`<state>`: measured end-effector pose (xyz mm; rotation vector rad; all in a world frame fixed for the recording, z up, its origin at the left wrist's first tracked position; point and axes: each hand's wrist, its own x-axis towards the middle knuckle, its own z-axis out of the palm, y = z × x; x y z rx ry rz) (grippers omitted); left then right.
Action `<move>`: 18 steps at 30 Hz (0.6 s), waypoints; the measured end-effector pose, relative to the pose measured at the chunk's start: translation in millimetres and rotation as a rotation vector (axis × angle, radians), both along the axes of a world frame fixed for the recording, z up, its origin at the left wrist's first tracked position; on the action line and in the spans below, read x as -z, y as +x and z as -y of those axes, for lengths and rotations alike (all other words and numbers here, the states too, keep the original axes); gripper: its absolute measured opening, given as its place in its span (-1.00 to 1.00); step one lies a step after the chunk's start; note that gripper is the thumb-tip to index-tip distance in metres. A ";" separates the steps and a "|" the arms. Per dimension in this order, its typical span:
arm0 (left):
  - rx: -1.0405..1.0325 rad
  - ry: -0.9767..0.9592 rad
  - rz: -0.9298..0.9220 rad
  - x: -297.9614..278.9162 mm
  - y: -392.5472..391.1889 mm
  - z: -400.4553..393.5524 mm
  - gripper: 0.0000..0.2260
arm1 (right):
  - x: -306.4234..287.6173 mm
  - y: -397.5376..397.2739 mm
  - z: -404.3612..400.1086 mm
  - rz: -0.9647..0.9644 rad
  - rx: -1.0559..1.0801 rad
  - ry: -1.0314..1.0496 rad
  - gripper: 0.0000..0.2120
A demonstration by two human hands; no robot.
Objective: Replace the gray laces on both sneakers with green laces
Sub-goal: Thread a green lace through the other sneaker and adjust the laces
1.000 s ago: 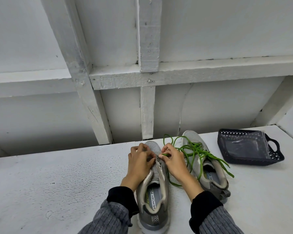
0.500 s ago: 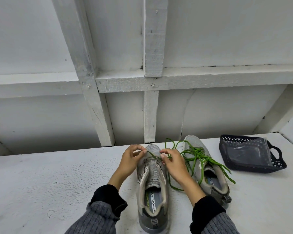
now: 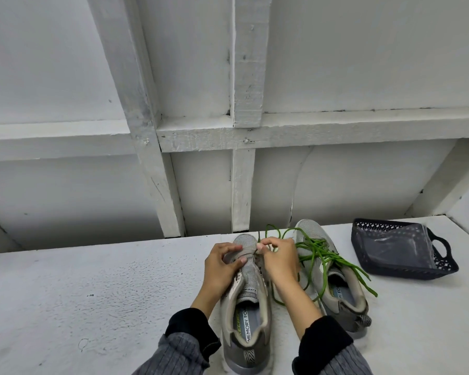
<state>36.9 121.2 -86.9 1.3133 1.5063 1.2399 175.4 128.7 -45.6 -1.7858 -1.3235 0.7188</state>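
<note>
Two grey sneakers stand side by side on the white table, toes away from me. The left sneaker (image 3: pixel 245 315) has no lace along its upper eyelets. My left hand (image 3: pixel 221 263) grips the left edge of its eyelet flap near the toe. My right hand (image 3: pixel 278 259) pinches a green lace (image 3: pixel 266 235) at the toe-end eyelets. The right sneaker (image 3: pixel 344 290) is laced in green, and its loose green lace ends (image 3: pixel 333 261) sprawl over it and onto the table.
A dark perforated basket (image 3: pixel 444 262) holding a clear plastic bag sits at the right on the table (image 3: pixel 92 293). A white wall with wooden beams (image 3: pixel 244 131) rises right behind the table's far edge.
My left hand has come back onto the sneaker's flap from its outer left side. My right hand has shifted slightly toward the toe with the lace.
</note>
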 end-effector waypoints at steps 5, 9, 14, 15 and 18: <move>-0.037 0.020 -0.045 1.0 -0.1 4.0 -0.79 | -74.5 -7.0 4.6 -0.141 0.074 0.213 -0.94; -0.027 0.020 -0.103 -1.0 0.7 5.4 -0.80 | -133.6 -6.1 11.6 -0.371 0.058 0.393 -0.94; -0.038 -0.025 -0.145 -6.8 0.5 4.7 -0.81 | -162.8 -6.1 15.8 -0.681 -0.092 0.436 -0.91; -0.043 -0.052 -0.156 -8.9 0.6 3.4 -0.82 | -158.6 -6.4 16.2 -0.743 -0.146 0.388 -0.92; -0.025 -0.133 -0.303 -17.9 0.0 -0.7 -0.80 | -117.4 -4.2 10.3 -0.449 -0.207 0.194 -0.89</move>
